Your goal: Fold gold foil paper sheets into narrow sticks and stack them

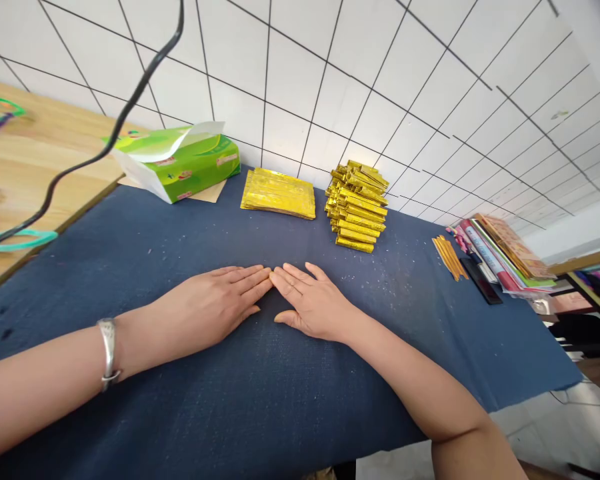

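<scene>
My left hand (220, 303) lies palm down on the dark blue cloth (260, 407), fingers stretched out to the right. Opposite it, my right hand (315, 300) rests flat too, its fingers pointing left and a little spread. The fingertips of both hands meet near the middle of the cloth. Nothing shows in either hand; what is under the palms is hidden. Beyond the hands lies a flat stack of gold foil sheets (279, 193). To its right is a pile of rolled gold foil strips (357, 207).
A green tissue pack (200, 167) stands at the back left, against the tiled wall (300, 73). A black cable (125, 110) hangs across the upper left. On the right are several flat golden-brown strips (449, 258), a black bar (481, 280) and stacked books (505, 257).
</scene>
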The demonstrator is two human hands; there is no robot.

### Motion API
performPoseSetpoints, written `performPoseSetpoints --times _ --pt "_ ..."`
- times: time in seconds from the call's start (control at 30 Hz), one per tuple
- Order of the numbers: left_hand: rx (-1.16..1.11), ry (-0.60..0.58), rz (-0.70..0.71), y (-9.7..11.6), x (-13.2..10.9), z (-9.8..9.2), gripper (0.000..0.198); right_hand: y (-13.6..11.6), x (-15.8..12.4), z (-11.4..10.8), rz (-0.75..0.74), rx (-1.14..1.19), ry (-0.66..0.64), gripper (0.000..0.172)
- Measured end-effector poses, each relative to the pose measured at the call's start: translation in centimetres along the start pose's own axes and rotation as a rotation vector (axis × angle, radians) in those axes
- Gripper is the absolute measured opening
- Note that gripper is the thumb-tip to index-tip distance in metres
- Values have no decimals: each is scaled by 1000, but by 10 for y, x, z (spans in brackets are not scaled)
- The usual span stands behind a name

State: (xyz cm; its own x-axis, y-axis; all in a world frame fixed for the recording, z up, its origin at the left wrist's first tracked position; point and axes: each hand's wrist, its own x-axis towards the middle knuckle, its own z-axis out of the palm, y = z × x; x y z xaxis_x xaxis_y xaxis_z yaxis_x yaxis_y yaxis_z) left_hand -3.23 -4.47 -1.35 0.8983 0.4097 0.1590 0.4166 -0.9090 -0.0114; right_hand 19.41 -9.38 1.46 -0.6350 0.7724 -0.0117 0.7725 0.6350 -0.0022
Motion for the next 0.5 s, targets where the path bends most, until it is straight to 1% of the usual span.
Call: performPoseSetpoints --times 0.1,0.23,0.4,0.5 --pt "-40 3 -24 -1 0 -4 50 6 -4 -1 6 1 -28 63" --pt "-72 20 -29 -6 1 -5 47 16 -9 -1 11 4 -53 58" --pt "-79 27 -68 -14 11 -4 48 26 0 1 40 4 -45 59" --pt "-85 9 -83 -17 15 -5 49 30 5 1 58 7 -37 56"
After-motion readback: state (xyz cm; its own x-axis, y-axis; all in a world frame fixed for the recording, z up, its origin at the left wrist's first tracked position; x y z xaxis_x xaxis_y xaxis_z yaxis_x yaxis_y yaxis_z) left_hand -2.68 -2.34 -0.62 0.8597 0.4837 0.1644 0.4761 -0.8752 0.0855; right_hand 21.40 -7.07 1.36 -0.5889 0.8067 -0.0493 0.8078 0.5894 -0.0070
